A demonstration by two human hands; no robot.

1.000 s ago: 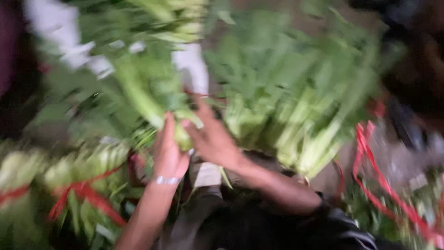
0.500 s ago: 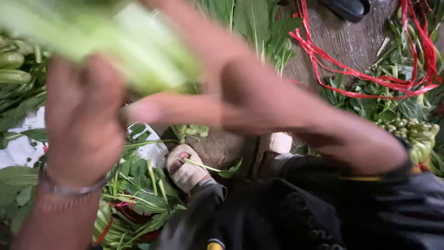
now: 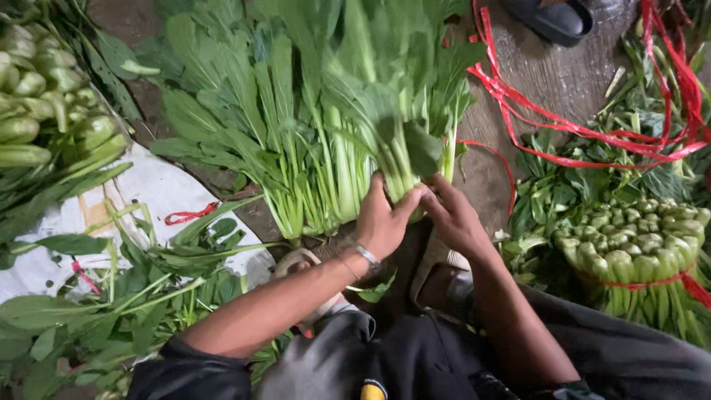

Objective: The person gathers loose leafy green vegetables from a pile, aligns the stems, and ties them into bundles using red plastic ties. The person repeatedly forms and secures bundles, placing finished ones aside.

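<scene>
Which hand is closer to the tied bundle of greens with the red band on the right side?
Right. The right hand is beside the tied bundle, apart from it; the left hand is farther off, both gripping the leafy greens.

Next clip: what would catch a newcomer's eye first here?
At centre, the left hand and right hand grip the stem end of a big bundle of leafy greens standing upright. Bright red plastic strings sprawl over the ground at upper right, above a tied bundle of cut stems at the right edge.
</scene>
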